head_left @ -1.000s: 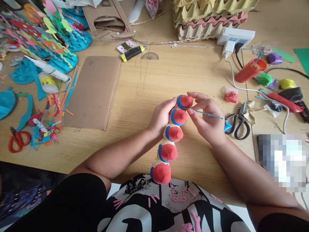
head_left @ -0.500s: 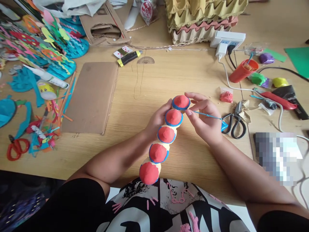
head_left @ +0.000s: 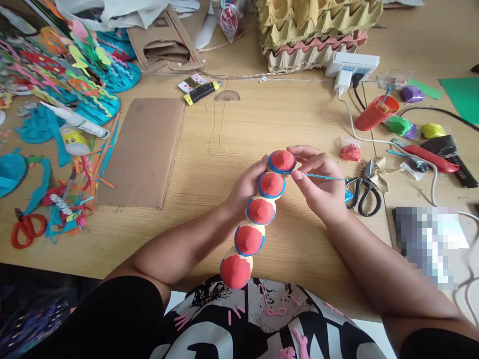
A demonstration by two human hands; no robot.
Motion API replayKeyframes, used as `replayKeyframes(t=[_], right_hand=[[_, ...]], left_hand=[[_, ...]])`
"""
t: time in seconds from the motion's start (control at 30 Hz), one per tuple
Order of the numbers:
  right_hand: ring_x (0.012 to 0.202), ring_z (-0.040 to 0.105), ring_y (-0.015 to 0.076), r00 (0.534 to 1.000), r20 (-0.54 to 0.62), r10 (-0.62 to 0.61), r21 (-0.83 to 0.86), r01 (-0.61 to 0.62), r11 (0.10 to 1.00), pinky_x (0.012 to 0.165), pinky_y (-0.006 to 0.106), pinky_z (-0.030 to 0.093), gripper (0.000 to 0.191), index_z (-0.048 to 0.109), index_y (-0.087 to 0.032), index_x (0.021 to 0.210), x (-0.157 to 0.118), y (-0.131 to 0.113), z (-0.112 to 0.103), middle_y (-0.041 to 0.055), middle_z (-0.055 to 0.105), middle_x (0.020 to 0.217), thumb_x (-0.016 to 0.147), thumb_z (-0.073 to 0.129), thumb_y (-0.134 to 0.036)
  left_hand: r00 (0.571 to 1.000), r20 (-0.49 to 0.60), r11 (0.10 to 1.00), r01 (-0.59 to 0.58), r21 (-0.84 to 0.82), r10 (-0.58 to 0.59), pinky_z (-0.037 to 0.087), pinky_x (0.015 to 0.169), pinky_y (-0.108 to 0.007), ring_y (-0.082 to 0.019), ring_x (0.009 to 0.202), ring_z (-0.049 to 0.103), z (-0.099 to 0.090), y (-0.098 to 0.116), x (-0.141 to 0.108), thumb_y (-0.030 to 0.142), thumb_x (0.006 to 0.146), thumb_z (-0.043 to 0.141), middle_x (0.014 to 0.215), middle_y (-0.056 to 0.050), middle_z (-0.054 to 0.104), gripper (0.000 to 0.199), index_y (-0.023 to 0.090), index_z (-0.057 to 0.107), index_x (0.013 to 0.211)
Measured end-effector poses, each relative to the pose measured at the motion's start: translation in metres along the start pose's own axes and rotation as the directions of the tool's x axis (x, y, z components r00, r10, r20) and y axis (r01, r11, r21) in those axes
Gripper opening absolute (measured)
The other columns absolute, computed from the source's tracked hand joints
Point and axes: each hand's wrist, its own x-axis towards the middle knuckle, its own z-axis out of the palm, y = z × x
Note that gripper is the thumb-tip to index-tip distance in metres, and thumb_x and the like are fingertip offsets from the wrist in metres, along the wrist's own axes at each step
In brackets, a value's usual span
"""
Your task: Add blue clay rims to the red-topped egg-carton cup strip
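A strip of egg-carton cups [head_left: 261, 211], cream-coloured and capped with red clay edged in blue, slants from the lap up toward the table's middle. My left hand [head_left: 245, 188] is closed on its far left side; some of those fingers are hidden beneath the strip. In my right hand [head_left: 322, 185], a thin blue stick [head_left: 325, 176] is pinched between thumb and fingers. Its tip lies at the blue edge of the farthest cup, between that cup and the one below. The blue edging on the nearest cup shows only in part.
Black-handled scissors [head_left: 364, 192] lie right of my right hand, near an orange cup [head_left: 377, 113] and bagged clay. A cardboard sheet [head_left: 140, 152] lies left, beside paper scraps and red scissors [head_left: 27, 229]. Egg trays [head_left: 318, 35] and a power strip [head_left: 352, 66] stand behind.
The strip has shifted slightly to the right and toward me, with both hands still on it. The stick now lies flatter, its tip further left along the farthest cup's edge.
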Motion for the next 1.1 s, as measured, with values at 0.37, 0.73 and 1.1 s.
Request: replayKeyframes(t=[0.37,0.73,1.1], right_hand=[[0.127,0.068,0.0248,0.999,0.011,-0.046,-0.086,0.046,0.995,0.115,0.051,0.053,0.008,0.069,-0.029,0.092,-0.0006,-0.0047,-0.0010,0.0023,0.075,0.128,0.092,0.077,-0.030],[0.124,0.069,0.0241,1.000,-0.013,-0.025,-0.108,0.024,0.994,0.112,0.050,0.055,0.007,0.069,-0.029,0.090,-0.0020,-0.0040,0.0006,0.0021,0.076,0.126,0.092,0.076,-0.028],[0.123,0.069,0.0252,1.000,0.007,-0.027,-0.108,0.027,0.994,0.111,0.051,0.054,0.010,0.068,-0.027,0.087,-0.0003,-0.0064,0.0015,0.0041,0.075,0.124,0.091,0.076,-0.027]], left_hand=[[0.993,-0.121,0.987,-0.036,-0.157,0.017,0.047,0.062,-0.024,-0.009,0.060,0.058,0.0020,-0.0023,-0.0047,0.049,0.090,0.076,0.067,0.001,0.068,0.033,0.018,0.075,0.079],[0.986,-0.162,0.997,-0.057,-0.054,0.047,0.046,0.060,-0.024,-0.010,0.062,0.057,0.0012,-0.0048,-0.0053,0.047,0.092,0.073,0.068,0.000,0.068,0.031,0.019,0.075,0.078],[0.982,-0.170,0.994,-0.095,-0.048,0.085,0.050,0.065,-0.025,-0.011,0.065,0.062,0.0019,-0.0061,-0.0064,0.050,0.091,0.075,0.066,0.001,0.065,0.036,0.020,0.069,0.072]])
